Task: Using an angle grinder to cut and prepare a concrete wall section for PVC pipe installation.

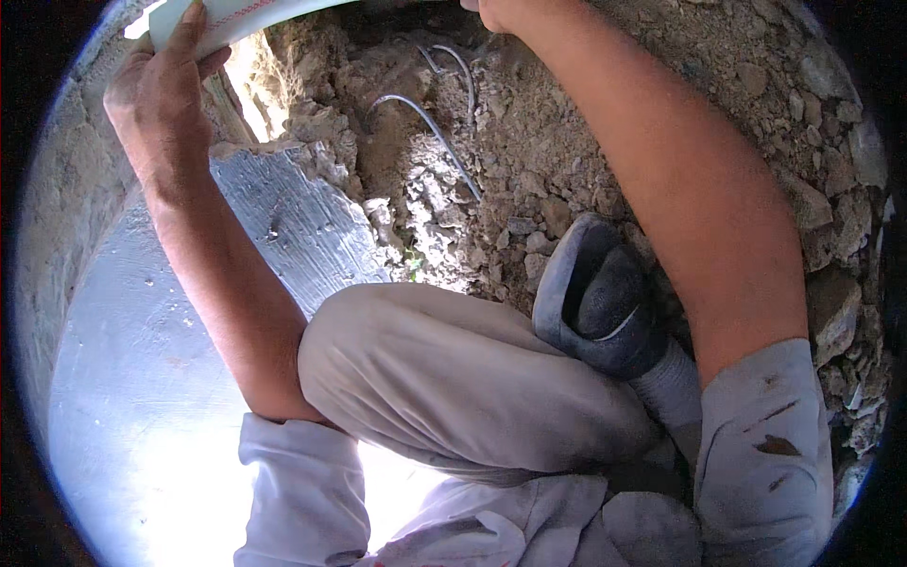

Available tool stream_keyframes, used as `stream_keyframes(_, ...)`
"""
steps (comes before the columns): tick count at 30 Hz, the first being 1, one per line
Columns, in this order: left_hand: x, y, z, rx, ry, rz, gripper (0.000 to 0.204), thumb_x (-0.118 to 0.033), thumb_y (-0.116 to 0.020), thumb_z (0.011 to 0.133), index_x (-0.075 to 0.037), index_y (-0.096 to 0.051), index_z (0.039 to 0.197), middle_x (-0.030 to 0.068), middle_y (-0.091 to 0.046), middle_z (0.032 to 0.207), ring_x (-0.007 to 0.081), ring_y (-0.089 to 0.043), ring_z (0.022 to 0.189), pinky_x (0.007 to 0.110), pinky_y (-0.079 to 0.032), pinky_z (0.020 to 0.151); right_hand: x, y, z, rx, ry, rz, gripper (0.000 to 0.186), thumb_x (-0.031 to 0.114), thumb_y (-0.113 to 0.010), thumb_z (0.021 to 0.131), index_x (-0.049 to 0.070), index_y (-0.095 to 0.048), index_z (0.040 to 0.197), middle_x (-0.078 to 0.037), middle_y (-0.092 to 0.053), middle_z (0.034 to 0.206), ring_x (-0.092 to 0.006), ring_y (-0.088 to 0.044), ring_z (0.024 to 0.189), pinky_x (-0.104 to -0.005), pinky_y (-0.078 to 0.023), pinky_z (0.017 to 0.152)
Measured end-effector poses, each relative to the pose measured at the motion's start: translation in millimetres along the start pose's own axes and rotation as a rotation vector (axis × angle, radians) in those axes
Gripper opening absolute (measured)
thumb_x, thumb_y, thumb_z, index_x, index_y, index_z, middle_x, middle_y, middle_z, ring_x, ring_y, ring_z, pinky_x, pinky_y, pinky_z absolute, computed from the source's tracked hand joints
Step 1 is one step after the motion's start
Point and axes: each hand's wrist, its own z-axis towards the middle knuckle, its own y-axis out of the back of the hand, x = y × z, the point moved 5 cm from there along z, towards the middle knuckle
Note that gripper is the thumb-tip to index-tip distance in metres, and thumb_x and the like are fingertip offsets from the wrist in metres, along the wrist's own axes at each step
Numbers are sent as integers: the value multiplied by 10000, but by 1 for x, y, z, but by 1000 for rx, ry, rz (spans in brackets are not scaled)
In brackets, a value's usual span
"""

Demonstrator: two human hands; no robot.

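At the upper left, my left hand [170, 90] is closed on the end of a white plastic pipe [246, 11] with red printing, thumb on top and fingers beneath. The pipe runs rightward and leaves the view at the upper edge. My right hand [505, 13] reaches to the top edge, where only its lower part shows. Its visible fingers look curled, but what they hold is cut off. Below and between the hands, thin grey cables [435, 132] stick out of the broken soil and stone.
A smooth grey slab [142, 312] slopes at the left, with a rough, grooved dark patch [293, 222] near its top. Rubble and loose stones [812, 208] cover the right. My bent knee [378, 359] and dark shoe [605, 293] are between my arms.
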Motion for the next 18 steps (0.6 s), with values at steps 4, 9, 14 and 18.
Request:
stream_keyframes(4, 5, 4, 4, -14, 39, -29, 424, -212, -769, 936, 114, -673, 1189, 171, -727, 1117, 219, -747, 909, 297, -654, 817, -6, -13, -4, -14, -96, 33, 469, 193, -464, 1080, -48, -425, 1480, -237, -516, 1433, -359, -557, 1295, -481, -469, 1052)
stream_keyframes(9, -8, 20, 0, 38, -26, 393, 500, 134, -628, 832, 57, -633, 1325, 188, -678, 1280, 268, -747, 1032, 276, -633, 873, -3, -12, -8, 102, 71, -126, 387, 119, -509, 1032, -82, -521, 1362, -229, -604, 1272, -346, -614, 1116, -490, -504, 957)
stream_keyframes(14, -7, 4, 4, 79, 53, 271, 876, 328, -503, 614, -20, -605, 1411, 220, -621, 1378, 266, -719, 1135, 273, -615, 941, -12, -4, 22, -41, 182, -145, 304, 80, -558, 991, -105, -579, 1232, -224, -627, 1133, -326, -614, 987, -496, -491, 882)
stream_keyframes(18, -1, 15, 7, 72, 36, 306, 883, 337, -492, 610, -22, -607, 1409, 219, -621, 1378, 269, -714, 1146, 277, -621, 934, -8, -12, 0, 106, 143, -25, 310, 67, -602, 959, -109, -585, 1213, -228, -629, 1134, -343, -615, 1006, -530, -475, 884)
